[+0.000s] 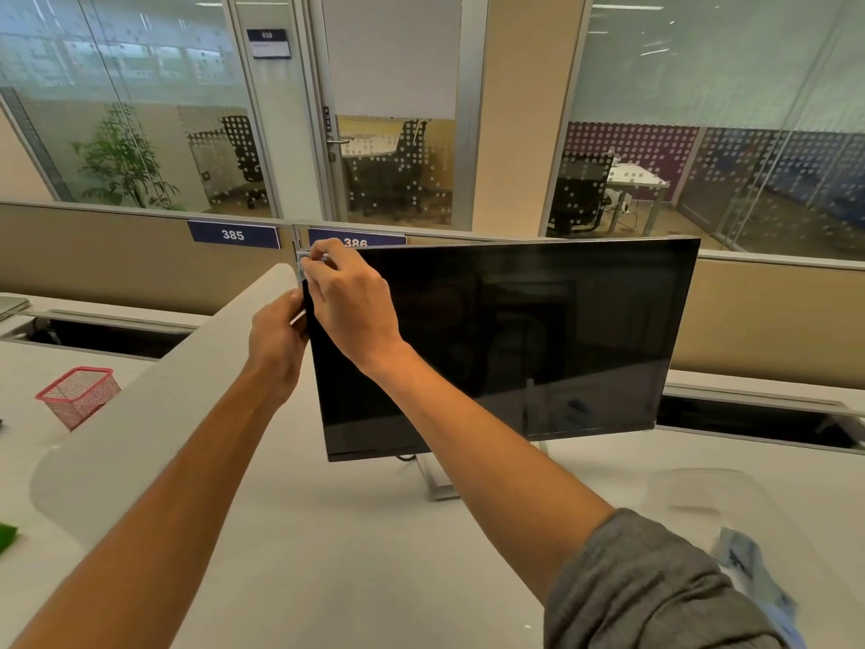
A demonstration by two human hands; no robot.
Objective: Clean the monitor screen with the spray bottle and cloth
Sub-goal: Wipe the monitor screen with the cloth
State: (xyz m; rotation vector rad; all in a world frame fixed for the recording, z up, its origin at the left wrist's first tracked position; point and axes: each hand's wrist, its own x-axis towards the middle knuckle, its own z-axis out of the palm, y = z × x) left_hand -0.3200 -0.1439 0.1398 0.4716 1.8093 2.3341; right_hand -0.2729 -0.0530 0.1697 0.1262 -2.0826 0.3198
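Right hand (348,297) at the top left corner of the monitor (515,339), grip curled onto a small grey cloth (303,264) pressed against the corner of the screen. Left hand (276,339) just below and beside it, grip pinched on the monitor's left edge, seemingly bracing the panel. Screen dark, upright on its stand on the white worktop (351,555), long axis running rightward from both hands. Unwiped glass all to the right and below the cloth, so probably a sweep rightward along that axis next, right hand nearer. No spray bottle identifiable; blurred bluish fabric (753,573) at lower right. Red mesh basket (79,395) well apart, far left.
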